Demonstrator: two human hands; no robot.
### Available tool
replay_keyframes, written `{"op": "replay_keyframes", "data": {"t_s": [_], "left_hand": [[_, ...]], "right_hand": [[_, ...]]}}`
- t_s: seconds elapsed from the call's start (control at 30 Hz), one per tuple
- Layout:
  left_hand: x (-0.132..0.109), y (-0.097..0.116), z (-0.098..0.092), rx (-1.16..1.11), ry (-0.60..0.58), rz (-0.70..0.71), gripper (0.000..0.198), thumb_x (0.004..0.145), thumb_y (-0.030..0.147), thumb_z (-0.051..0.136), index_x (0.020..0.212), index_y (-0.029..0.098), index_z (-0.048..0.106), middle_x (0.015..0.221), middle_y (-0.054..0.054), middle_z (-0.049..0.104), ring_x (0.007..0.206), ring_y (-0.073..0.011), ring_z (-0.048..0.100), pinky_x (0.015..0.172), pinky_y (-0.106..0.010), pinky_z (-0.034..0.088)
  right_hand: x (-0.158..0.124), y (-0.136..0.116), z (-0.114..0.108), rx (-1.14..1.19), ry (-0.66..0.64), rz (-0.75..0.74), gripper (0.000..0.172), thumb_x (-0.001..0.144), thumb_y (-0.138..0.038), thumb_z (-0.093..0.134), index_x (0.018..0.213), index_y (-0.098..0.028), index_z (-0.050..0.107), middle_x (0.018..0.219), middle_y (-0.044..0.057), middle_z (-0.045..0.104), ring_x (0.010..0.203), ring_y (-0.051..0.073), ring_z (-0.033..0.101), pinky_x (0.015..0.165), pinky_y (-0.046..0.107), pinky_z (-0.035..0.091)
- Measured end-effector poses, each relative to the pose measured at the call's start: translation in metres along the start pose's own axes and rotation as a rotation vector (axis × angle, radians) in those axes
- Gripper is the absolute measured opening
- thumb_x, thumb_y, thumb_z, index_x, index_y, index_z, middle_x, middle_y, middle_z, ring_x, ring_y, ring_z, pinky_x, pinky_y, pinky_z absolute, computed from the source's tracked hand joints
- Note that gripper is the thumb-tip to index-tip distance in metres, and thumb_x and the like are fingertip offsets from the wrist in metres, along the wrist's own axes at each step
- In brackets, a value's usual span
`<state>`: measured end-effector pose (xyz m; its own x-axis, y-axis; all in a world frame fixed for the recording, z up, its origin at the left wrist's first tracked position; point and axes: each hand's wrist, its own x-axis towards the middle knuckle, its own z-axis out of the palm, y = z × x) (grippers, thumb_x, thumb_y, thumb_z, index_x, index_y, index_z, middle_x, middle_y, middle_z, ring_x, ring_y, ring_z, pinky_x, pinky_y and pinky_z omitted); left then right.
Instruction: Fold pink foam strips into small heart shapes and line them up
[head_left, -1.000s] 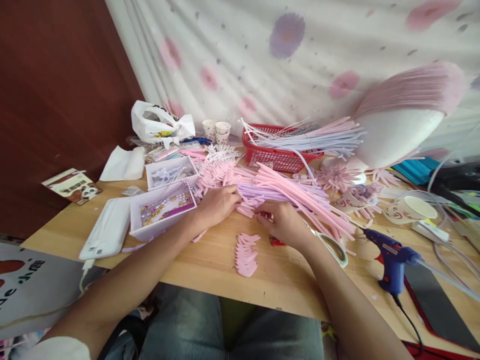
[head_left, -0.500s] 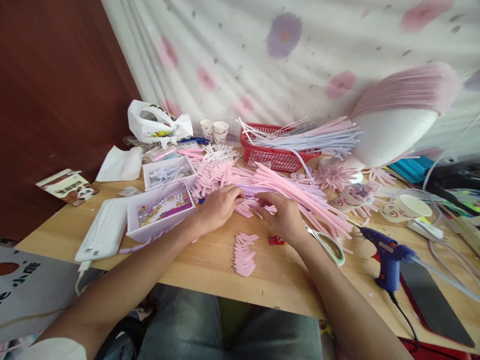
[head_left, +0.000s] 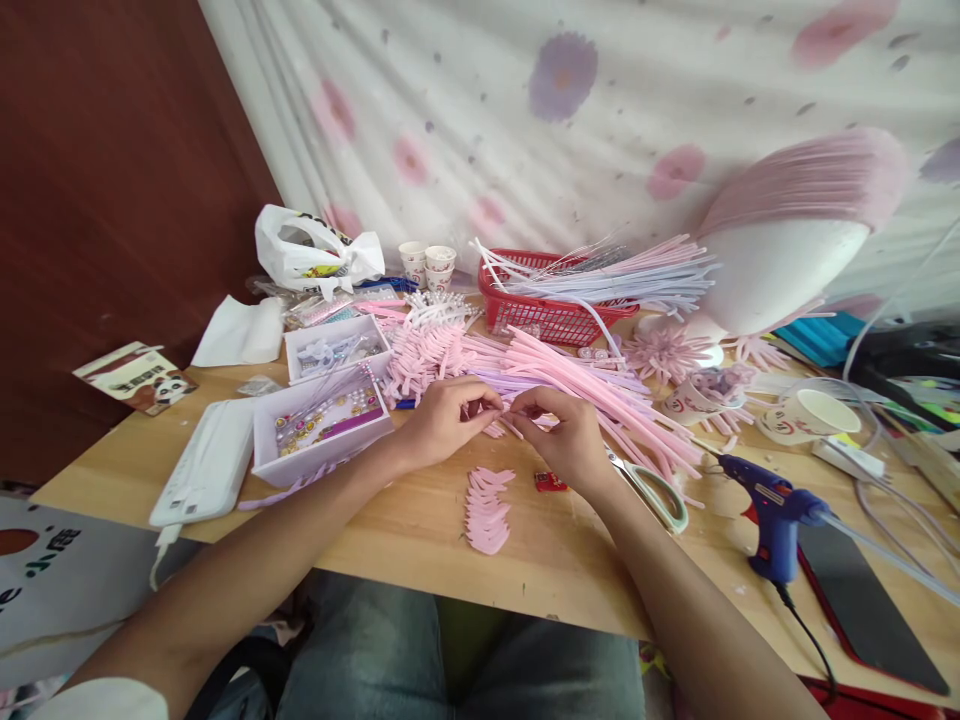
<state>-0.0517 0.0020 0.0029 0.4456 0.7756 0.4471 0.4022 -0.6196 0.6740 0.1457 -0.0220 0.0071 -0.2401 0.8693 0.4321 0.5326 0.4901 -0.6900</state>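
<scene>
My left hand (head_left: 442,420) and my right hand (head_left: 566,440) meet over the wooden table (head_left: 420,530), fingertips pinched together on a thin pink strip (head_left: 510,427) between them. Right behind them lies a heap of pink and lilac strips (head_left: 585,375). A row of cut pink pieces (head_left: 486,510) sits on the table just in front of the hands. A small red object (head_left: 551,482) lies beside my right wrist, and scissors (head_left: 652,490) lie to its right.
Two white trays of beads (head_left: 322,415) and a white flat case (head_left: 206,462) are at the left. A red basket (head_left: 551,310) of long strips stands behind. A blue glue gun (head_left: 772,505), paper cups (head_left: 814,415) and a pink-fringed foam form (head_left: 787,260) are at the right.
Both hands have lifted off the strip heap and drawn together toward me, now pinching one strip between them. The view has shifted slightly.
</scene>
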Motion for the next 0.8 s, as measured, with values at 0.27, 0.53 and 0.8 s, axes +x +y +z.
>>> {"op": "replay_keyframes", "data": {"t_s": [0.27,0.53,0.8], "left_hand": [[0.0,0.001,-0.002,0.005,-0.004,0.035,0.005,0.086,0.015,0.068,0.087,0.016,0.073,0.083,-0.003,0.072,0.072,-0.0115,0.063,0.069,-0.022,0.05],[0.002,-0.006,-0.007,0.025,-0.026,0.091,0.007,0.088,0.018,0.068,0.089,0.017,0.074,0.087,-0.004,0.075,0.078,-0.0147,0.068,0.075,-0.024,0.051],[0.005,-0.01,-0.012,0.04,-0.256,0.224,0.013,0.094,0.018,0.059,0.092,0.017,0.072,0.092,-0.004,0.074,0.09,-0.0162,0.067,0.085,-0.026,0.048]], "right_hand": [[0.001,0.0,-0.002,0.007,-0.02,0.011,0.007,0.083,-0.019,0.064,0.078,-0.018,0.069,0.078,0.004,0.072,0.071,0.016,0.064,0.068,0.028,0.049],[0.003,0.001,-0.007,0.009,-0.083,-0.005,0.008,0.084,-0.018,0.064,0.078,-0.018,0.069,0.076,0.003,0.071,0.07,0.016,0.062,0.067,0.028,0.048],[0.002,0.003,-0.014,0.016,-0.348,-0.001,0.014,0.083,-0.011,0.06,0.083,-0.019,0.071,0.081,0.001,0.073,0.074,0.016,0.063,0.072,0.028,0.047]]}}
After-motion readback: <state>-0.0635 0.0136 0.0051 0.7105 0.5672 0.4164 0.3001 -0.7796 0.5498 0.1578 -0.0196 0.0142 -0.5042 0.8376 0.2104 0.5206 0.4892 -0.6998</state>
